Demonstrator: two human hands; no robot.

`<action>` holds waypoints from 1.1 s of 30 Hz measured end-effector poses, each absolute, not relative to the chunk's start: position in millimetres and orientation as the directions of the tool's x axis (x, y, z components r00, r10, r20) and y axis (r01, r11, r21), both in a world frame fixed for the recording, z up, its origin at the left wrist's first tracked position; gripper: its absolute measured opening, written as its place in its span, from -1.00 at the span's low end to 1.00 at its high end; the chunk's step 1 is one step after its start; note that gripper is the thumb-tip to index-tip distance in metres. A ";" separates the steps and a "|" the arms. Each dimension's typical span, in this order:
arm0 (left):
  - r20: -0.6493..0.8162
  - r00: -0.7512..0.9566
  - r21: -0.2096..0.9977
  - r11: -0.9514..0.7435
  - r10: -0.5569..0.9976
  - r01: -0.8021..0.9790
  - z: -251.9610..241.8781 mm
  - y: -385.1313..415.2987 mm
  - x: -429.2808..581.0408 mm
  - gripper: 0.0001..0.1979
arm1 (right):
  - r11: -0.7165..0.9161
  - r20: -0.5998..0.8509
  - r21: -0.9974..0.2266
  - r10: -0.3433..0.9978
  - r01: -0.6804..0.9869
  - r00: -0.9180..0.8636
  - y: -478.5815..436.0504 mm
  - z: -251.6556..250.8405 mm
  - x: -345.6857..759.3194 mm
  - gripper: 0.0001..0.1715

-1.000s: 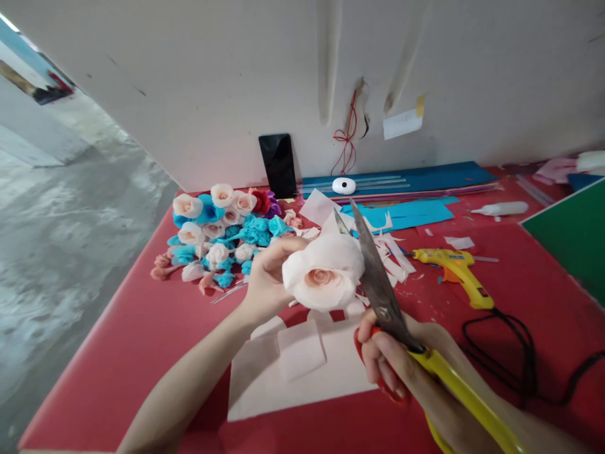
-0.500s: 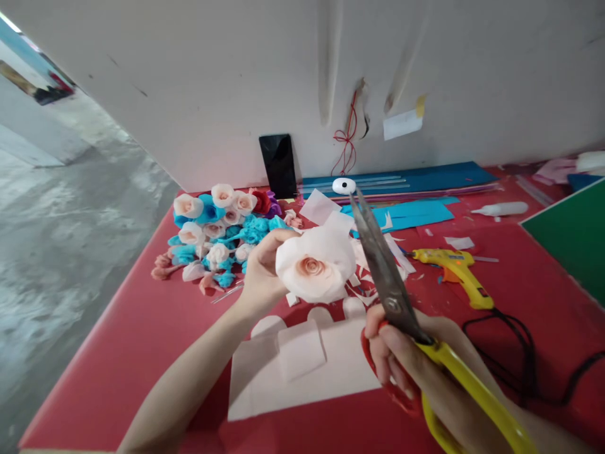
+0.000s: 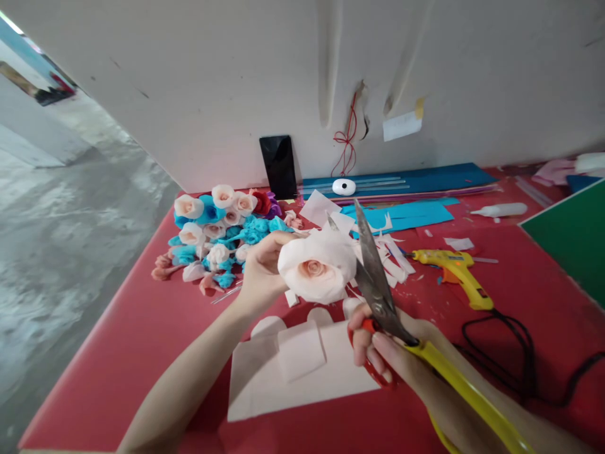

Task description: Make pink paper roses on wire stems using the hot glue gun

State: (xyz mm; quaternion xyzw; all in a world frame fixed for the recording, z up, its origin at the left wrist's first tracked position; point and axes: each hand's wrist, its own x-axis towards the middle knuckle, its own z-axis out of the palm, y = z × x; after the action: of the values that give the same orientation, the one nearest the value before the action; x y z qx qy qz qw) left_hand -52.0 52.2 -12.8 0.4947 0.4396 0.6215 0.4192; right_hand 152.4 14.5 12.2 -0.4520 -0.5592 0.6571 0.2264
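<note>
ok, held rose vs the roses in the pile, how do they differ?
The held rose is bigger than any of the pile roses. Held rose is pale peach only; pile roses mix peach, blue, red. Held rose is in the left hand; pile roses lie on the table. Both are paper.

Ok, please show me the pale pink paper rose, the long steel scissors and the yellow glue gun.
pale pink paper rose point(image 3: 314, 270), head view, on its spiral centre
long steel scissors point(image 3: 379, 308), head view, on the pivot of the blades
yellow glue gun point(image 3: 456, 263), head view, on its body
</note>
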 end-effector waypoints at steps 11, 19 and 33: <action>0.285 -0.141 0.956 -0.292 0.948 -0.029 -6.8 53.7 -47.6 -0.75 | -0.288 -0.351 -0.936 0.811 0.202 -0.469 11.1 9.9 147.3 -0.84; 0.290 -0.148 0.955 -0.296 0.946 -0.023 -8.3 52.8 -48.9 -0.75 | -0.220 -0.306 -0.949 0.805 0.224 -0.508 11.2 11.5 150.9 -0.74; 0.244 -0.172 0.964 -0.258 0.954 -0.068 -15.6 54.5 -52.6 -0.76 | -0.236 -0.325 -0.944 0.786 0.231 -0.525 7.9 13.1 155.9 -0.59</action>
State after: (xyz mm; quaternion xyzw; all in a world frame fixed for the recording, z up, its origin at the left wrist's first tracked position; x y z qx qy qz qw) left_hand -52.6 54.5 -15.6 0.4942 0.4484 0.6205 0.4120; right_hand 155.9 7.9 13.1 -0.4383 -0.5803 0.6526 0.2128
